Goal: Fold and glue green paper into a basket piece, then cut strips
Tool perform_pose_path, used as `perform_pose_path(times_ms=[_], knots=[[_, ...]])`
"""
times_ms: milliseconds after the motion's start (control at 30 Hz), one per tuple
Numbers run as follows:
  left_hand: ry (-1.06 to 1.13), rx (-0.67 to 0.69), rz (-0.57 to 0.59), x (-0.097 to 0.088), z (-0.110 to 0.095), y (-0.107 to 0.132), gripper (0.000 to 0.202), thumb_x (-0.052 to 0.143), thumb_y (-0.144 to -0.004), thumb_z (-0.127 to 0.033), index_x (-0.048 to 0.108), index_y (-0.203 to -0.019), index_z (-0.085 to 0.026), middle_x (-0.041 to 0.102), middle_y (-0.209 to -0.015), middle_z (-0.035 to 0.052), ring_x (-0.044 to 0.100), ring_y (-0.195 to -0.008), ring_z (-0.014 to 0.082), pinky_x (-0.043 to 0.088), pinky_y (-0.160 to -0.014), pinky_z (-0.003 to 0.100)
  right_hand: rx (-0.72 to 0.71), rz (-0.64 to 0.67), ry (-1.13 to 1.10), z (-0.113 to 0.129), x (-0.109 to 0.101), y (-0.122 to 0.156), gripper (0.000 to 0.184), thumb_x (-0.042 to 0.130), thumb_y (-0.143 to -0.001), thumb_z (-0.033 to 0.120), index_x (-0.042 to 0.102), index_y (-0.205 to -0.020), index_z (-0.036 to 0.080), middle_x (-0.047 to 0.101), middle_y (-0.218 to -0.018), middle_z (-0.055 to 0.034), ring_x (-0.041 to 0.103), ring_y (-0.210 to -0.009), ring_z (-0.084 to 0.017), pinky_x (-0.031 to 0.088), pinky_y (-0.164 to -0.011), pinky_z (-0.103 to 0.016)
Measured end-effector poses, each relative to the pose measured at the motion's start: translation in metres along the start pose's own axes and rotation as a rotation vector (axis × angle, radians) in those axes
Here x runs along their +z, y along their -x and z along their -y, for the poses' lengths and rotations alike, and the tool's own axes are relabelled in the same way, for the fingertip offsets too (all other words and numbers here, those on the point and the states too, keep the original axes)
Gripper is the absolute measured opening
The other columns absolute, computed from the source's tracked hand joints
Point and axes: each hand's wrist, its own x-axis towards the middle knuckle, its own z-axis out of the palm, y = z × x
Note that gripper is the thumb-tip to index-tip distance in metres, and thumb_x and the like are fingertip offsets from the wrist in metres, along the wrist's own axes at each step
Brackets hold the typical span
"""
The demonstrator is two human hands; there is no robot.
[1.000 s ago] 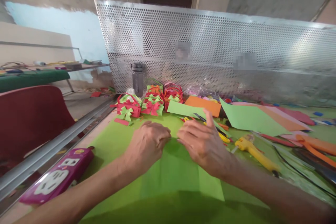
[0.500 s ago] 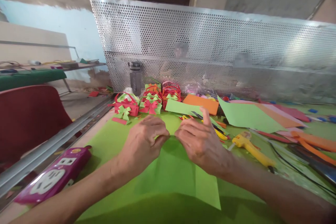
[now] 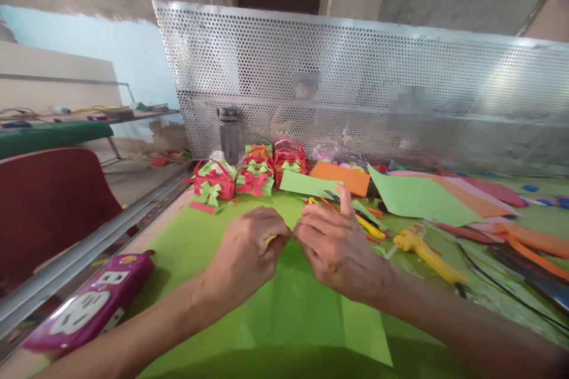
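Note:
A folded sheet of light green paper (image 3: pixel 306 314) lies on the green table cover (image 3: pixel 186 243) in front of me. My left hand (image 3: pixel 246 251) pinches the paper's far edge, fingers curled closed. My right hand (image 3: pixel 338 246) pinches the same edge just to the right, almost touching the left hand, with its index finger raised. Beyond the hands lie more loose sheets, green (image 3: pixel 418 198) and orange (image 3: pixel 342 176).
Several red and green paper baskets (image 3: pixel 253 172) stand at the back beside a grey bottle (image 3: pixel 230 133) and a perforated metal screen (image 3: pixel 355 77). A yellow glue gun (image 3: pixel 427 254) lies to the right, a purple power strip (image 3: pixel 89 305) to the left, a red chair (image 3: pixel 48 201) further left.
Both hands have drawn closer together at the paper's far edge, and the fold has risen slightly off the table.

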Motion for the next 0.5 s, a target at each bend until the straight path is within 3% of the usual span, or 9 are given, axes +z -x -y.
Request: perform_pose_path(times_ms=[500], knots=[[0.028, -0.109, -0.058, -0.027, 0.005, -0.007, 0.019, 0.049, -0.079, -0.011, 0.061, -0.065, -0.016, 0.062, -0.068, -0.0002, 0.055, -0.06, 0.0107, 0.04, -0.056, 0.023, 0.128, -0.06, -0.045, -0.021, -0.012, -0.005, 0.021, 0.049, -0.084, 0.011, 0.059, -0.067, 0.019, 0.063, -0.067, 0.0031, 0.055, -0.085, -0.016, 0.019, -0.097, -0.045]])
